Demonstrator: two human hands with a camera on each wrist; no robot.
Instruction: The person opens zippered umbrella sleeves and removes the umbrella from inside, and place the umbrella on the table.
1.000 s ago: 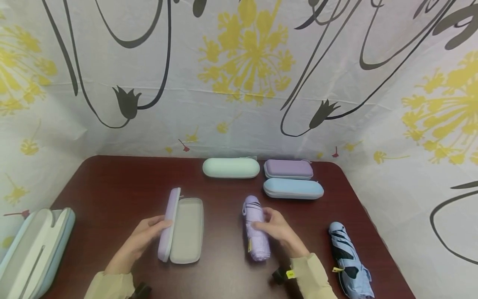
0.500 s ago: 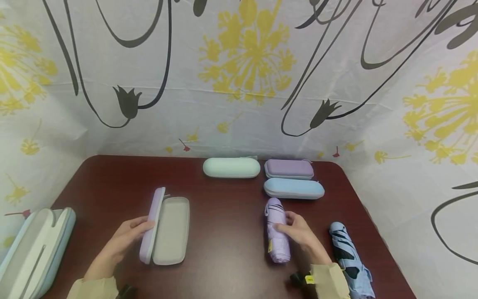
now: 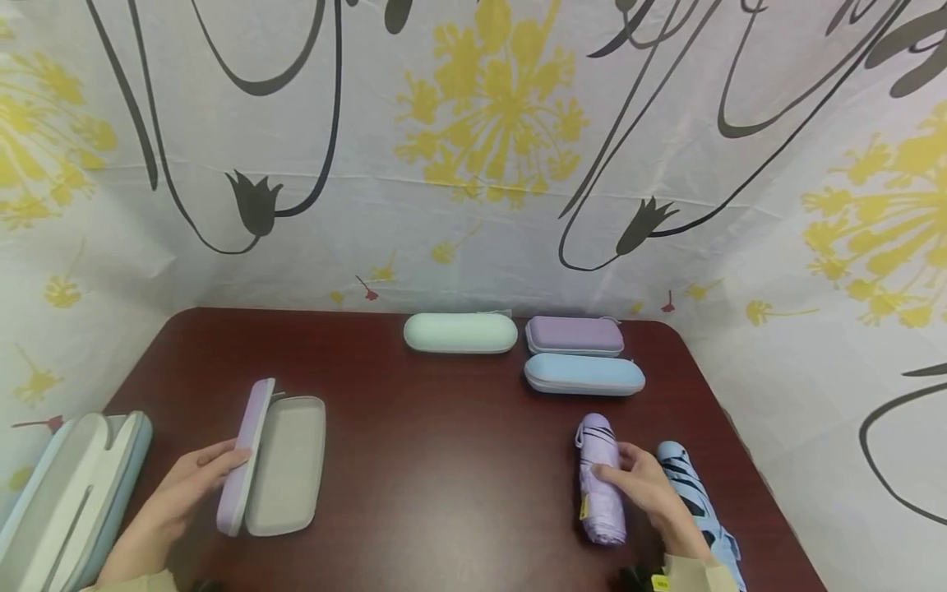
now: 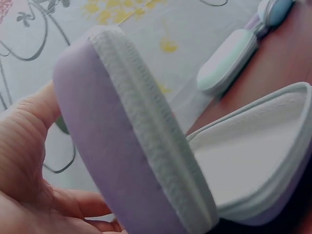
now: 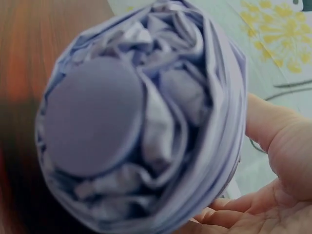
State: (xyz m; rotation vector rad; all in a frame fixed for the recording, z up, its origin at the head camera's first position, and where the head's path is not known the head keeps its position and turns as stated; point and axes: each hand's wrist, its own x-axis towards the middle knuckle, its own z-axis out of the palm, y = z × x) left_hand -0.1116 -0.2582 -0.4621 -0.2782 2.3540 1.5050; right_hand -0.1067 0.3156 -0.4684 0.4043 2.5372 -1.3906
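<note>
White sheeting (image 3: 407,230) — patterned in yellow and grey — hangs behind a reddish-brown table (image 3: 444,460).

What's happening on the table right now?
A person's left hand holds the raised half of an open purple case, while the right hand grips a folded purple umbrella, well apart from the case. A folded blue umbrella lies partly hidden behind the right arm. Three closed cases, green, purple and blue, sit toward the back, and an open blue case stands at far left.
</note>
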